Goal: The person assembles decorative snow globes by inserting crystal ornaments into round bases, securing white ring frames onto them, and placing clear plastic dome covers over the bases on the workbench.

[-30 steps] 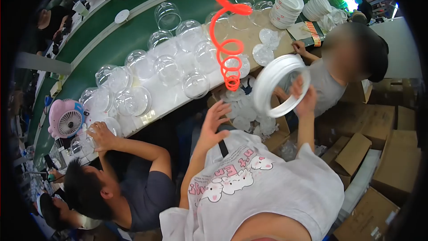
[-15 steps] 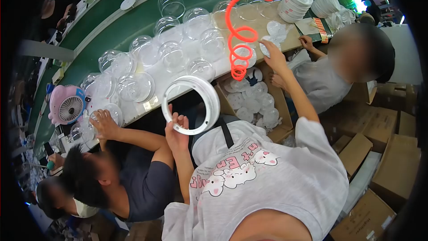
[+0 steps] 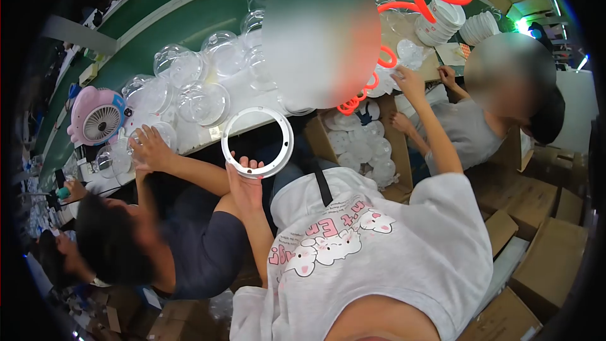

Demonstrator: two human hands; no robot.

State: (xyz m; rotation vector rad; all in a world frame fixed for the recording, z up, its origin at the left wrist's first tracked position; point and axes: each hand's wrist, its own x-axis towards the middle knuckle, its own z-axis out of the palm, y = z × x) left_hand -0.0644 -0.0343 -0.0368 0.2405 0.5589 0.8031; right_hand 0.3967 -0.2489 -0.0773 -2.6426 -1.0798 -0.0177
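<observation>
My left hand (image 3: pixel 245 183) grips a white plastic ring (image 3: pixel 286 146) by its lower edge. The ring is tilted, with its round opening facing me, and is held in front of the bench edge. My right hand (image 3: pixel 411 86) reaches out to the bench, its fingers closed on the edge of a clear plastic disc (image 3: pixel 381 86). More clear discs (image 3: pixel 410 54) lie just beyond those fingers. Below the right forearm, a cardboard box (image 3: pixel 323 142) holds many clear discs. A large blurred patch hides the middle of the bench.
Clear domes (image 3: pixel 203 102) cover the bench's left part. A red coiled hose (image 3: pixel 387 57) hangs over the bench near my right hand. Stacked white rings (image 3: pixel 438 22) stand at the back right. Co-workers sit close on both sides. A pink fan (image 3: pixel 98 117) stands at left; cartons (image 3: pixel 549 265) fill the right.
The white ring has come lower and turned its opening more towards me. My right hand has shifted slightly right in view. The red hose has swung right, and a blurred patch now covers mid-bench.
</observation>
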